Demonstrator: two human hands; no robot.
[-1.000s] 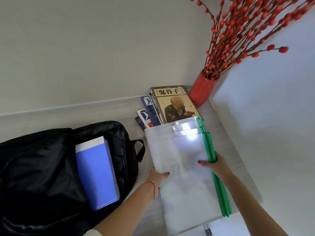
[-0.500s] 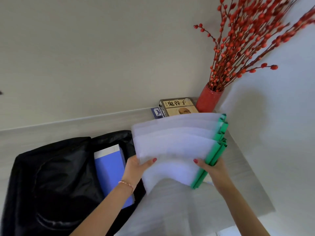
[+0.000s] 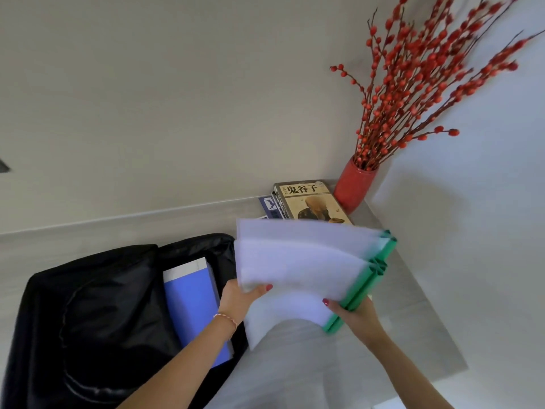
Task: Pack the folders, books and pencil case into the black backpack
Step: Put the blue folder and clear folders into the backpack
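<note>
Both my hands hold a stack of translucent white folders (image 3: 300, 261) with green spines, lifted off the table and tilted. My left hand (image 3: 239, 299) grips their left lower edge; my right hand (image 3: 354, 315) grips the green spines at the lower right. The black backpack (image 3: 97, 314) lies open at the left, with a blue book (image 3: 194, 302) inside its main compartment. A stack of books (image 3: 309, 202), a tan-covered one on top, lies at the back near the wall. No pencil case shows.
A red vase (image 3: 354, 187) with red berry branches stands in the back right corner, beside the books. The grey table (image 3: 413, 305) ends at the right, with its edge close to my right arm. A wall runs along the back.
The folders have been lifted from flat on the table and swung up and leftward toward the backpack. Both hands kept their hold.
</note>
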